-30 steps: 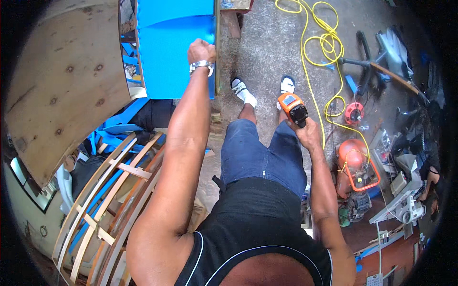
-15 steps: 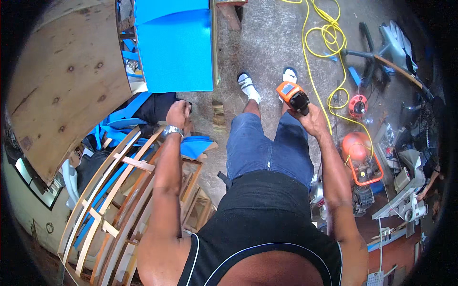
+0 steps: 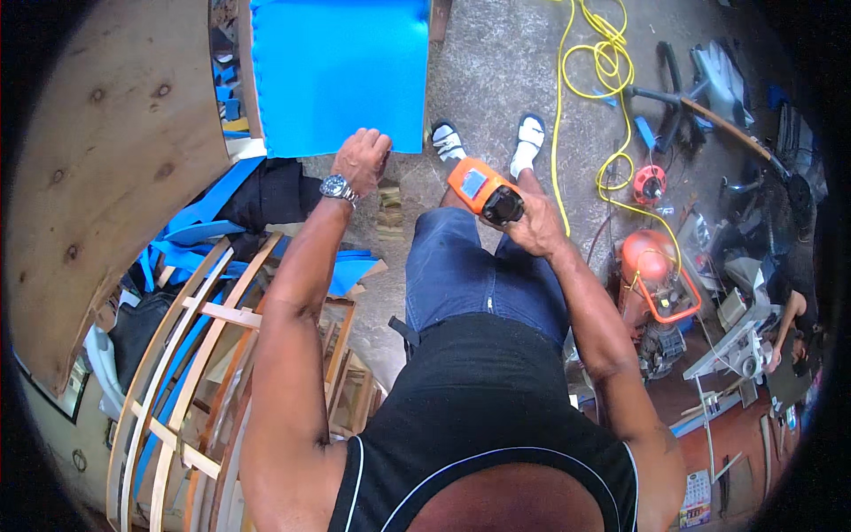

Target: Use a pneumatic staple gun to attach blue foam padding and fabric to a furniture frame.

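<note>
My right hand [image 3: 537, 227] is wrapped round the grip of an orange and black handheld power tool [image 3: 483, 188] with a pale label, held above my thighs. My left hand [image 3: 362, 161], with a metal watch on its wrist, is at the near edge of a bright blue sheet [image 3: 341, 75]. Its fingers are curled downward, and the knuckles overlap the sheet's edge in the picture. The fingertips are hidden, so what they hold, if anything, does not show.
A large plywood panel [image 3: 115, 177] leans at left above curved wooden frames [image 3: 191, 363] and blue scraps. A yellow hose [image 3: 557, 133] coils on the floor at right, near a red tank [image 3: 640, 253] and a chair base [image 3: 678, 97]. Another person [image 3: 793, 319] is at far right.
My left hand has moved up and right to the blue sheet's near edge. The power tool has shifted left in my right hand. The whole view has turned slightly.
</note>
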The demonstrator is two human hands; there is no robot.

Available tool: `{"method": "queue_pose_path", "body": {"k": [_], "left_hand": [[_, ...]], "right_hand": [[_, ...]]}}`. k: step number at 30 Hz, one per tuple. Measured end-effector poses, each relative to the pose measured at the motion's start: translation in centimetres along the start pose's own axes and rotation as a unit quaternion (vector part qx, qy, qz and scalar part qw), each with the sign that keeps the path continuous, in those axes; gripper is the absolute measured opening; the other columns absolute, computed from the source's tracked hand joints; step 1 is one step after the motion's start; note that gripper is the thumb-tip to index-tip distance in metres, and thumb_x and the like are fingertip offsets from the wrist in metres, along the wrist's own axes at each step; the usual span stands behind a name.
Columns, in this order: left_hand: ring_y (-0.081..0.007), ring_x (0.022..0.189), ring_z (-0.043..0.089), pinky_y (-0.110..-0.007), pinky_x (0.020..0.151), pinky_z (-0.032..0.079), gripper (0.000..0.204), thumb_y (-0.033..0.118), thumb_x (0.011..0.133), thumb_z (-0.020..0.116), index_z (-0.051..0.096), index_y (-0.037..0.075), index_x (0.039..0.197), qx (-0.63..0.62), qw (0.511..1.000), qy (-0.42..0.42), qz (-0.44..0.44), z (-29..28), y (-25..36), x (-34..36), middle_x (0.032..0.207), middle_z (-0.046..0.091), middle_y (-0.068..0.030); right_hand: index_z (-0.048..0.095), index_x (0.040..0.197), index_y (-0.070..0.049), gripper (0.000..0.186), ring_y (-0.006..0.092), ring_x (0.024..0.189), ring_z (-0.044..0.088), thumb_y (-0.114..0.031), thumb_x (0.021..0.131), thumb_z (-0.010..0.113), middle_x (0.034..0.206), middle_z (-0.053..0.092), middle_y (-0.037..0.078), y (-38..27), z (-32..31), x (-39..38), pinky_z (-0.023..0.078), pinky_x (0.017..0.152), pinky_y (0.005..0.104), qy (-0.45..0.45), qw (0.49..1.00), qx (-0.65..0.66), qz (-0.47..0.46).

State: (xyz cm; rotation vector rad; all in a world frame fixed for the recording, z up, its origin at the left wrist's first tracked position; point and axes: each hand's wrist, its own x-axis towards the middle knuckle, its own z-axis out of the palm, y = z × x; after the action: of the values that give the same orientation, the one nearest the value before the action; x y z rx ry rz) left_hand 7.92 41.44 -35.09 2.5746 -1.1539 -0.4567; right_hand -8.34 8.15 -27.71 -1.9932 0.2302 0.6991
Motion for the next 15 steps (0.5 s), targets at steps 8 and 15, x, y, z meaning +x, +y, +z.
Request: {"method": "queue_pose_path", "body": {"k": [8, 15], "left_hand": [[-0.0322, 0.087, 0.06, -0.044, 0.076, 0.051, 0.019, 0.003, 0.081, 0.071, 0.057, 0.01, 0.092, -0.107, 0.994, 0.009, 0.015, 0.4, -1.5, -0.2, 0.086, 0.057, -0.0096], [-0.0341, 0.087, 0.059, -0.045, 0.078, 0.051, 0.024, 0.003, 0.077, 0.073, 0.057, 0.01, 0.092, -0.117, 0.993, -0.013, 0.013, -0.1, -2.0, -0.5, 0.086, 0.057, -0.0104]], "right_hand": [[0.07, 0.129, -0.017, 0.051, 0.0403, 0.094, 0.063, -0.024, 0.08, 0.077, 0.093, 0.067, 0.02, -3.5, 3.5, 2.5, 0.051, 0.082, 0.0508, 0.003, 0.999, -0.036, -0.01], [0.066, 0.136, -0.023, 0.058, 0.0363, 0.091, 0.07, -0.036, 0.081, 0.079, 0.094, 0.074, 0.017, -4.4, 4.9, 4.3, 0.051, 0.083, 0.0487, 0.011, 0.991, -0.131, 0.006]]}}
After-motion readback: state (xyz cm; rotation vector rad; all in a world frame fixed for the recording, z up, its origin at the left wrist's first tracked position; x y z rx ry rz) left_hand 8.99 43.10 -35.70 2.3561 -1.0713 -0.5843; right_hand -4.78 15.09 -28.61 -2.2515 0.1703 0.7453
